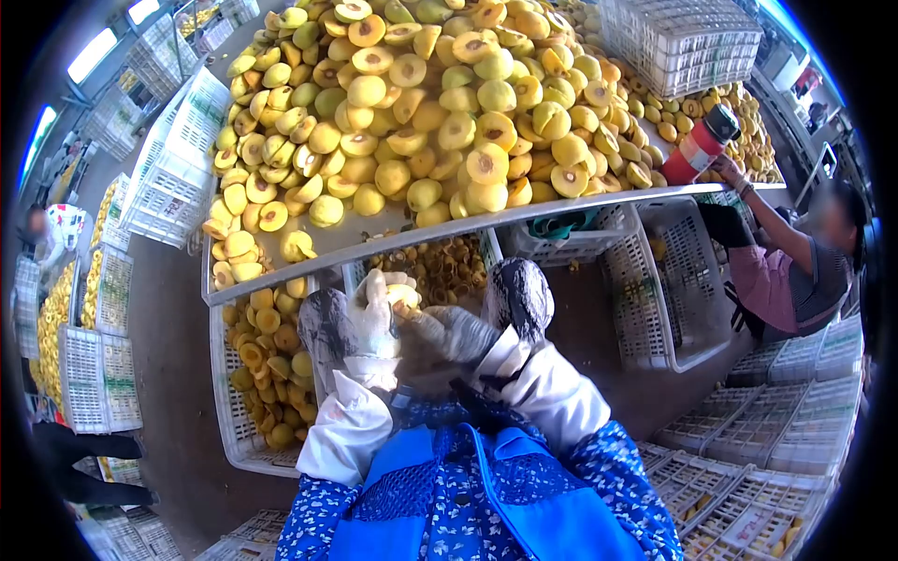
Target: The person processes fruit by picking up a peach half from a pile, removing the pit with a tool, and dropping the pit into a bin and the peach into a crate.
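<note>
In front of my lap, my left hand (377,318) in a pale glove is closed around a yellow peach half (404,295). My right hand (454,334), in a grey glove, is curled close beside that half, its fingertips at the fruit. Whatever the right fingers may grip is hidden, and the hand is slightly blurred. Beyond both hands, a metal-edged table (449,225) bears a big heap of halved yellow peaches (374,140), many with brown centres showing. Below the table edge sits a crate of brown pits and scraps (435,269).
A white crate (223,411) of peach halves stands left of my knees. Empty crates (669,290) lie under the table at right. A red bottle (692,154) is touched by a seated person's hand (730,172). Stacked crates (786,411) fill the lower right.
</note>
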A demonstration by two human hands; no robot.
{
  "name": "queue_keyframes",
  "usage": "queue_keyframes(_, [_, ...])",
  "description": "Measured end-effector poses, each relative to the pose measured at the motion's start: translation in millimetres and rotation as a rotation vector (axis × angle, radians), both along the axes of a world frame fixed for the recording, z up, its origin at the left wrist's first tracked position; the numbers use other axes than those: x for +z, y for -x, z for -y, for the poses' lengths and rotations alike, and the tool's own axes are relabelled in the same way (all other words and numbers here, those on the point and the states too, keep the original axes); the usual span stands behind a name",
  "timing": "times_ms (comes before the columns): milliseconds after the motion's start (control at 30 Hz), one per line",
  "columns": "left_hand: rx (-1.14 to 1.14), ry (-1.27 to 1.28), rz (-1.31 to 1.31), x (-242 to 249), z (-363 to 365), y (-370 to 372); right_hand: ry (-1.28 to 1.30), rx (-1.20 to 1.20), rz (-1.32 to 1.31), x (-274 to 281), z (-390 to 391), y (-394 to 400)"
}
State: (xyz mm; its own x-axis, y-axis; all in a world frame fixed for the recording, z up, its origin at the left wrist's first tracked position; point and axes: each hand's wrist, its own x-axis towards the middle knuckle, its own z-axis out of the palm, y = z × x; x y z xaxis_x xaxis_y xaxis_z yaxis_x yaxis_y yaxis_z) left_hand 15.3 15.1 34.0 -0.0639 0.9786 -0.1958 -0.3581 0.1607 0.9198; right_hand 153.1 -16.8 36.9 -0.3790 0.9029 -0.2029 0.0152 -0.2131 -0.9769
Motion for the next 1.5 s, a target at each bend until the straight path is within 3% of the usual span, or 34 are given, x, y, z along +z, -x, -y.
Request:
queue_keyframes(67, [-0.072, -0.078, -0.036, 6, 3, -2, 0.044, 0.144, -0.049, -10, -8, -17])
queue_keyframes(100, [-0.107, -0.12, -0.053, 11, 4, -3, 0.186, 0.207, -0.063, -17, -10, -20])
queue_keyframes(133, [-0.14, -0.163, -0.089, 15, 3, -3, 0.079, 0.207, -0.026, -37, -11, -20])
queue_keyframes(233, [-0.067, -0.05, 0.058, 37, 3, -12, 0.501, 0.532, -0.814, -57, -15, -19])
queue_keyframes(300, [-0.114, 0.076, 0.324, 40, 3, -14, 0.7, 0.25, -1.075, -48, 2, -3])
queue_keyframes(367, [0.013, 0.305, 0.466, 46, 1, -12, 0.909, -0.03, -1.284, -46, 12, 12])
queue_keyframes(433, [0.006, 0.207, 0.502, 20, -8, 8, 0.442, 0.233, -1.208, -43, 20, 21])
queue_keyframes(533, [0.489, -0.145, -0.446, 6, -13, 70, 0.815, -0.149, -0.783, -69, 16, 15])
queue_keyframes(567, [0.493, -0.428, -1.07, 19, -10, 90, 0.926, -0.244, -0.624, -78, 6, 14])
queue_keyframes(600, [0.517, -0.514, -1.621, 9, -17, 128, 0.891, -0.337, -0.483, -91, 0, 19])
queue_keyframes(633, [0.563, -0.512, -1.725, 19, -23, 135, 0.851, -0.426, -0.339, -83, -2, 25])
queue_keyframes(767, [0.136, -0.477, -1.681, 43, -89, 112, 0.701, -0.14, -0.261, -74, 4, 29])
queue_keyframes(833, [-0.275, -0.072, -1.865, 57, -136, 85, 0.693, -0.11, -0.285, -92, 3, 29])
queue_keyframes(967, [-0.554, 0.092, -2.079, 7, -201, 70, 0.68, -0.315, -0.52, -110, -2, 26])
queue_keyframes(1000, [-0.527, 0.061, -2.068, 0, -205, 73, 0.714, -0.412, -0.505, -108, -5, 28])
queue_keyframes(1067, [-0.607, 0.075, -1.93, 0, -208, 81, 0.759, -0.341, -0.398, -73, -5, 22])
queue_keyframes(1167, [-0.448, -0.052, -1.745, 3, -187, 90, 0.678, -0.284, -0.359, -57, -6, 23])
queue_keyframes(1233, [-0.397, 0.206, -0.782, 34, -155, 84, 0.574, -0.229, -0.318, -55, 1, 17])
queue_keyframes(1300, [-0.278, -0.077, 0.023, 29, -117, 83, 0.403, -0.313, -0.359, -78, 3, 20])
queue_keyframes(1433, [-0.2, 0.021, 0.311, 20, -68, 58, -0.392, -0.291, 0.12, -37, -3, 17])
queue_keyframes(1467, [-0.202, 0.023, 0.33, 17, -60, 53, -0.284, -0.206, 0.253, -18, -4, 14])
queue_keyframes(1500, [-0.204, 0.023, 0.348, 15, -52, 49, -0.234, -0.212, 0.185, -26, -6, 18])
